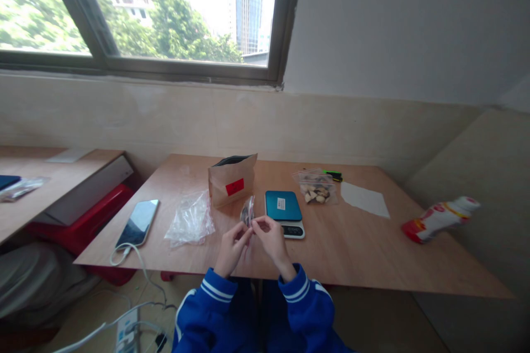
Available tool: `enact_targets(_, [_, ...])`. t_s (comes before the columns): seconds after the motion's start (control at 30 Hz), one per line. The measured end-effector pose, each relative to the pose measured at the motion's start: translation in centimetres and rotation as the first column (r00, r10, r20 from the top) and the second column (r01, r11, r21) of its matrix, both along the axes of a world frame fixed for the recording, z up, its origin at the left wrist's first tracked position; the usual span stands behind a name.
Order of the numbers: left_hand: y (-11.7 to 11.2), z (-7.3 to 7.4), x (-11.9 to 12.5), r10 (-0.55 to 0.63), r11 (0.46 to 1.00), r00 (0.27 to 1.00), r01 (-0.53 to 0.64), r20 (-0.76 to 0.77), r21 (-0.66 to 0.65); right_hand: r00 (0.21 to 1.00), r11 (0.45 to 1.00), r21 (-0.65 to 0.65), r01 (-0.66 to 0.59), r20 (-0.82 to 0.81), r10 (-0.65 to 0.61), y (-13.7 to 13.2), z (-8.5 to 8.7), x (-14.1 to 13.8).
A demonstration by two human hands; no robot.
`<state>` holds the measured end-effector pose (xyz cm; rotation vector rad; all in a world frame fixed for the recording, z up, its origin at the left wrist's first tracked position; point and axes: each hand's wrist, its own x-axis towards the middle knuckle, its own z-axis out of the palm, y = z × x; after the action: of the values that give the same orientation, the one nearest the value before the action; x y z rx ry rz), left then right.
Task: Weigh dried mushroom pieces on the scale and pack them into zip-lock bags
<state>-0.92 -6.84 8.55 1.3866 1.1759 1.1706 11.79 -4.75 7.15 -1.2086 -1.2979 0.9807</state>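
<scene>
Small clear pouch [247, 210] sits pinched between my two hands, held just above the near edge of the table [351, 253], in front of the teal scale [284, 207]. My left hand [232, 248] has its grip closed on the pouch's lower left edge, and my right hand [269, 240] has thumb and fingertips closed on the edge opposite, so both grips are holding the same thin plastic. Something dark seems to be inside it, though it is too small to tell what.

Judging from how the fingers meet, the work in hand is at the pouch's mouth. To do that well I would keep the pouch upright, pinch only the two film layers and not the contents, and keep it low over the table.

Behind the hands stands a brown paper bag [232, 179] with a red label, its top open. A crumpled clear bag [190, 219] lies to its left, a phone [138, 223] on a cable further left, and a filled clear bag [316, 187] beyond the scale.
</scene>
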Motion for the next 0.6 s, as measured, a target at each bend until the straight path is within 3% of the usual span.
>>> enact_targets(0.1, [-0.1,0.2,-0.8,0.153,0.988,0.986,-0.154,0.064,0.001,0.973,0.973,0.013,0.228,0.024,-0.229,0.8,-0.2,1.8])
enact_targets(0.17, [-0.2,0.0,-1.5,0.216,0.976,0.975,-0.217,0.047,0.017,0.957,0.958,-0.009,0.287,-0.023,-0.288,1.5,-0.1,3.3])
enact_targets(0.3, [0.0,-1.4,-2.0,0.156,0.988,0.985,-0.156,0.076,-0.002,0.990,0.993,0.023,0.119,-0.072,-0.117,2.2,1.1,4.5])
enact_targets(0.47, [1.1,-4.0,-1.1,0.295,0.948,0.882,-0.223,0.367,-0.226,0.988,0.997,0.048,-0.061,-0.140,0.068,1.7,2.9,2.8])
enact_targets(0.6, [2.1,-4.7,0.1,0.167,0.942,0.873,-0.003,0.458,-0.337,0.953,0.980,-0.008,-0.199,-0.234,0.192,1.8,2.8,1.9])
